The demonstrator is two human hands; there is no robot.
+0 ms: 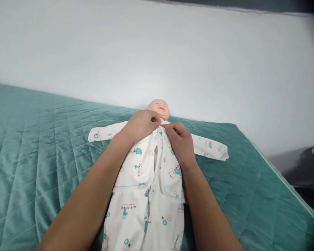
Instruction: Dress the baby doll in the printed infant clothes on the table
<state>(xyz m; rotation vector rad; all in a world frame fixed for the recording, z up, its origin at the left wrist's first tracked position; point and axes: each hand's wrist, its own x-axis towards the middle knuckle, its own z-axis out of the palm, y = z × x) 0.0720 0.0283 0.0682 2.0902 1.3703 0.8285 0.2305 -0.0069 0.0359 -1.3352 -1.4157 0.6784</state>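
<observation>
A baby doll (pixel 159 106) lies on its back, its head toward the wall. It wears a white baby jacket (pixel 140 165) with teal and brown prints, sleeves spread to both sides, over matching trousers (pixel 128 221). My left hand (pixel 143 122) pinches the jacket's front edge just below the doll's chin. Close beside it, my right hand (pixel 180 139) has thumb and fingers closed on the other front edge at the collar. Lower down, the jacket front hangs apart, and a pale button (pixel 151 153) shows on one edge. My fingers hide the fastening at the neck.
A green quilted cover (pixel 54 139) lies under the doll, with a piped edge (pixel 282 181) on the right. The white wall (pixel 120 52) rises directly behind the doll's head. A dark object (pixel 307 167) stands beyond the bed's right edge.
</observation>
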